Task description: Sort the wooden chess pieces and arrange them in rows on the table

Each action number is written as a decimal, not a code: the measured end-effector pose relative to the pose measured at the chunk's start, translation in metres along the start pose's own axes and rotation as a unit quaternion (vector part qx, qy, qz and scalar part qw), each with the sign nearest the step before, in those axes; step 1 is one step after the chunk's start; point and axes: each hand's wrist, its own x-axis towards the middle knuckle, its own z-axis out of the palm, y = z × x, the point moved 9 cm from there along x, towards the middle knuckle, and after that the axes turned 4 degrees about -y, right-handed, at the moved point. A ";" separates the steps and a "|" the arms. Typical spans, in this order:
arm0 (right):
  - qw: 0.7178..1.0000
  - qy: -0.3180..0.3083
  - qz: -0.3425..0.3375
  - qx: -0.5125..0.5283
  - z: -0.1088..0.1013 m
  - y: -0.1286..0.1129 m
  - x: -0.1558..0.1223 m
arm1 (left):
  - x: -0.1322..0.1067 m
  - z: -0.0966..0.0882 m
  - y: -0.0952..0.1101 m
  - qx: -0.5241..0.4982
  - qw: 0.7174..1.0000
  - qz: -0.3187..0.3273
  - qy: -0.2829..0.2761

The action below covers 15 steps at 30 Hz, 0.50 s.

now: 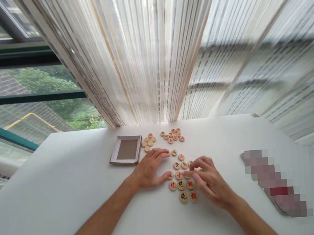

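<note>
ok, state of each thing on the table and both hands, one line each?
left hand: flat on the table, fingers spread, thumb touching a piece
right hand: fingertips pinched over the pieces; whether one is held, cannot tell
chess pieces by the hands: face up, lying flat, loosely in rows
far piece cluster: face up, bunched
blank-side pieces: face down
box tray: open, no pieces inside
curtain: drawn partway

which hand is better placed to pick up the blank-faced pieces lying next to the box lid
Left, probably. The left hand rests flat just below the blank-faced pieces beside the box lid, fingers pointing toward them. The right hand lies farther away, fingertips on the pieces in the near cluster.
</note>
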 end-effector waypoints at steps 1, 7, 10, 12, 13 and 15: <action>1.000 -0.021 -0.007 0.003 0.004 -0.007 0.001 | 0.000 0.001 0.000 0.002 1.000 -0.001 -0.002; 0.996 -0.090 -0.029 0.003 0.024 -0.034 0.005 | 0.001 0.001 0.001 0.010 1.000 -0.002 -0.003; 0.995 -0.094 -0.029 -0.001 0.026 -0.036 0.005 | 0.001 0.001 0.001 0.011 1.000 0.001 -0.002; 0.995 -0.095 -0.028 0.001 0.026 -0.036 0.005 | 0.001 0.002 0.001 0.010 1.000 0.002 -0.003; 0.995 -0.096 -0.028 0.002 0.027 -0.036 0.005 | 0.001 0.002 0.001 0.010 1.000 0.002 -0.004; 0.995 -0.096 -0.027 0.006 0.027 -0.036 0.004 | 0.001 0.003 0.000 0.012 1.000 0.002 -0.008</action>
